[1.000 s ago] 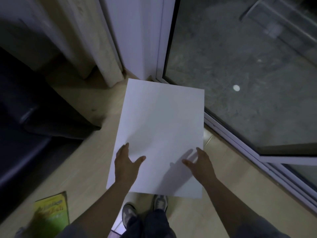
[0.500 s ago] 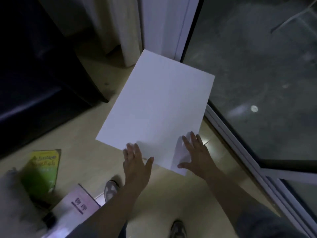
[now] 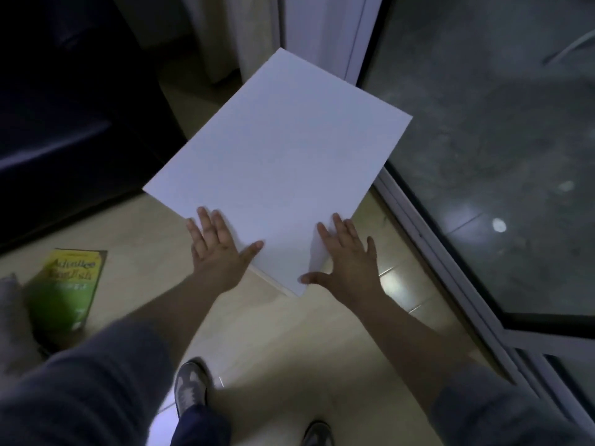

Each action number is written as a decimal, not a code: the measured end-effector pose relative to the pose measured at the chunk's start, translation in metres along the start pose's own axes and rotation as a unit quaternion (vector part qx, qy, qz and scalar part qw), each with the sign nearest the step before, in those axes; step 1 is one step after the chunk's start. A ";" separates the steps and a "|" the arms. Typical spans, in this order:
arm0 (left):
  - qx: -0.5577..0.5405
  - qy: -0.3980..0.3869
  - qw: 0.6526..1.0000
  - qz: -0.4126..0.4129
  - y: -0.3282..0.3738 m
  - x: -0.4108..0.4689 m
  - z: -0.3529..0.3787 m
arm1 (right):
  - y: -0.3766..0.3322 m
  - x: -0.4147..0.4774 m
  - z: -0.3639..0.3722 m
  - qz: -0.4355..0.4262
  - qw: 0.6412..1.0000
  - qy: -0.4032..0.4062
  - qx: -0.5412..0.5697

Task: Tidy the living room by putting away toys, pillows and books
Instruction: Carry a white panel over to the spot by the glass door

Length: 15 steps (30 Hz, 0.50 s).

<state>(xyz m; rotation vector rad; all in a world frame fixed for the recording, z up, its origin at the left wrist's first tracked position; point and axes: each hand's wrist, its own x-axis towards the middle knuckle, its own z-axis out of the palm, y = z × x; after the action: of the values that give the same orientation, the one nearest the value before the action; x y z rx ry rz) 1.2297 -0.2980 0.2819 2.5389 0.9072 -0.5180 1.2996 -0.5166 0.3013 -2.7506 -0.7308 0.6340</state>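
Underfoot, a pale tiled floor (image 3: 273,333) fills the middle of the view. A large glass door (image 3: 483,123) takes up the right side, its white frame running diagonally along the floor's edge. A dark sofa (image 3: 64,107) fills the upper left, its detail lost in shadow.

Between the sofa and the door is a white board (image 3: 283,156), a plain flat rectangle turned at an angle, so that one corner points toward the person and the opposite corner toward the door frame. Its thin edge shows along the near left side. Whether it lies on the floor or is held above it cannot be told.

At the far left, a green and yellow book (image 3: 70,284) lies flat on the floor, well apart from the board. Just beside it is a pale grey soft shape (image 3: 13,317), too blurred to name.

Both hands press flat on the board's near corner. The left hand (image 3: 219,252) has its fingers straight and spread across the near left edge, with the thumb stretched out over the white surface. The right hand (image 3: 351,265) also lies with its fingers straight and fanned wide, and its thumb reaches to the tip of the near corner. Grey sleeves cover both upper arms.

Below, a grey shoe (image 3: 190,387) stands on the tiles.
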 end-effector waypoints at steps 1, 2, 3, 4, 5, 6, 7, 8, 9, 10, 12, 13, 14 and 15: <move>0.026 -0.001 1.000 0.011 -0.009 0.014 -0.011 | -0.012 0.007 0.003 0.004 1.000 0.004 0.014; 0.045 -0.002 0.999 0.011 -0.017 0.025 -0.024 | -0.022 0.014 0.004 0.002 0.999 0.009 0.032; 0.059 -0.001 0.998 0.008 -0.022 0.032 -0.036 | -0.028 0.021 0.004 -0.007 0.999 0.015 0.052; 0.074 0.012 0.997 0.006 -0.026 0.035 -0.045 | -0.030 0.028 0.002 -0.025 0.997 0.026 0.064; 0.082 0.029 0.996 0.010 -0.023 0.032 -0.048 | -0.026 0.032 -0.002 -0.045 0.997 0.036 0.060; 0.080 0.044 0.996 0.018 -0.017 0.025 -0.046 | -0.017 0.037 -0.006 -0.063 0.996 0.039 0.042; 0.059 0.054 0.997 0.022 -0.006 0.013 -0.042 | -0.007 0.042 -0.012 -0.073 0.996 0.037 0.020; 0.031 0.055 0.998 0.023 0.004 0.001 -0.030 | 0.006 0.047 -0.017 -0.071 0.997 0.030 -0.001; 0.003 0.055 0.998 0.022 0.016 -0.011 -0.017 | 0.017 0.053 -0.023 -0.061 0.998 0.023 -0.017; -0.020 0.055 0.998 0.019 0.026 -0.018 -0.002 | 0.026 0.062 -0.029 -0.053 0.998 0.016 -0.031; -0.060 0.062 0.996 0.007 0.040 -0.025 0.018 | 0.036 0.081 -0.044 -0.049 0.997 0.005 -0.057; -0.071 0.078 0.994 -0.002 0.042 -0.023 0.023 | 0.039 0.092 -0.050 -0.048 0.996 0.000 -0.071; -0.064 0.104 0.993 0.002 0.041 -0.021 0.027 | 0.041 0.101 -0.056 -0.045 0.995 -0.007 -0.089; -0.041 0.125 0.991 0.021 0.038 -0.019 0.029 | 0.041 0.107 -0.059 -0.045 0.993 -0.015 -0.108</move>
<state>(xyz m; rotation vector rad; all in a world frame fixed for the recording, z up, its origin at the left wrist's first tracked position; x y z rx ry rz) 1.2349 -0.3483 0.2747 2.5792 0.9359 -0.1477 1.4276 -0.5026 0.3024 -2.8855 -0.9776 0.6126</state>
